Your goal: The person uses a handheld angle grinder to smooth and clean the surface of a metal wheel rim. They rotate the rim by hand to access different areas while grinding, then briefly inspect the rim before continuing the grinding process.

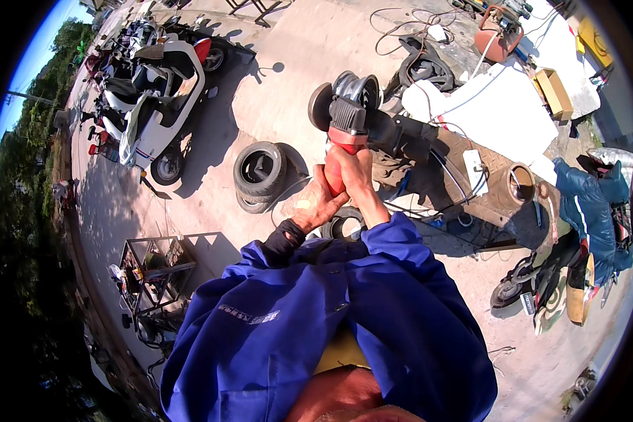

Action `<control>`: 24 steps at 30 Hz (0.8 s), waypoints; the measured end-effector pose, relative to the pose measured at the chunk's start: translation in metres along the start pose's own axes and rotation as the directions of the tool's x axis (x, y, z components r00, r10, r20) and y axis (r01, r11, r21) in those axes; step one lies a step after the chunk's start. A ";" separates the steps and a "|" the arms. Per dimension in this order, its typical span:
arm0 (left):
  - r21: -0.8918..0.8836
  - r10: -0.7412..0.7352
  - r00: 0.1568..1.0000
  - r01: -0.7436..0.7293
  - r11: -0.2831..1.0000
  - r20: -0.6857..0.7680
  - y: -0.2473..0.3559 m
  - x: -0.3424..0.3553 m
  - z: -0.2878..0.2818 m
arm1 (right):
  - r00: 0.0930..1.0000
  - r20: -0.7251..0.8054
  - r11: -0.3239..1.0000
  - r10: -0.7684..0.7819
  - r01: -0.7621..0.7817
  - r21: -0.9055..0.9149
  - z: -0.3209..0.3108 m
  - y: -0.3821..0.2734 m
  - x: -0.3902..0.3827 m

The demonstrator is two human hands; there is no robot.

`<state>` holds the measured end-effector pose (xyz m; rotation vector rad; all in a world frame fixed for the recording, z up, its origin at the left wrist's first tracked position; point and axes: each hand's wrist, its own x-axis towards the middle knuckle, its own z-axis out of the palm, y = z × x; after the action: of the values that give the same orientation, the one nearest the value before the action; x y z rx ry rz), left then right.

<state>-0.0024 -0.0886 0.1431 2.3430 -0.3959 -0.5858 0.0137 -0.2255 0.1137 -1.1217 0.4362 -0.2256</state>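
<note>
Both my hands are wrapped around a red angle grinder [349,135] with a dark gear head, held out in front of me. My right hand [356,174] grips the body close to the head. Lower down, my left hand [319,202] closes on the rear part of the red handle. A round brownish disc [320,107] shows at the tool's left side. Just beyond the head is a silver metal wheel rim [362,87], beside a dark vise-like block [403,136] at the bench end. Whether the disc touches the rim I cannot tell.
A metal bench [496,211] on the right carries a short thick pipe [511,185] and cables. Stacked tyres [260,169] lie left of my hands, with white scooters [179,91] beyond. A metal frame [156,271] stands near left. An orange air tank [498,41] and hoses sit far right.
</note>
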 end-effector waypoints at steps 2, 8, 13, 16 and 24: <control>-0.001 0.003 1.000 -0.003 1.000 -0.006 0.005 0.005 -0.002 | 1.000 0.007 0.999 -0.027 0.027 0.029 -0.002 0.002 0.009; 0.045 0.025 0.995 -0.021 0.999 -0.096 0.000 0.009 0.003 | 0.999 0.014 0.998 -0.043 0.043 -0.035 0.000 -0.005 0.015; 0.045 -0.037 0.996 0.041 0.998 -0.077 0.021 0.010 -0.003 | 1.000 0.015 0.999 -0.014 0.014 -0.036 -0.001 -0.009 0.020; 0.064 0.013 0.995 -0.007 0.998 -0.099 0.026 0.010 -0.006 | 1.000 0.016 0.999 -0.015 0.015 -0.034 0.001 -0.014 0.022; 0.049 -0.068 0.995 0.071 0.996 -0.073 0.035 0.018 -0.016 | 0.999 0.028 0.999 0.036 -0.035 -0.029 0.003 -0.028 0.029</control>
<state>0.0168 -0.1132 0.1721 2.4273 -0.3009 -0.5286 0.0420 -0.2467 0.1339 -1.1426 0.4349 -0.1730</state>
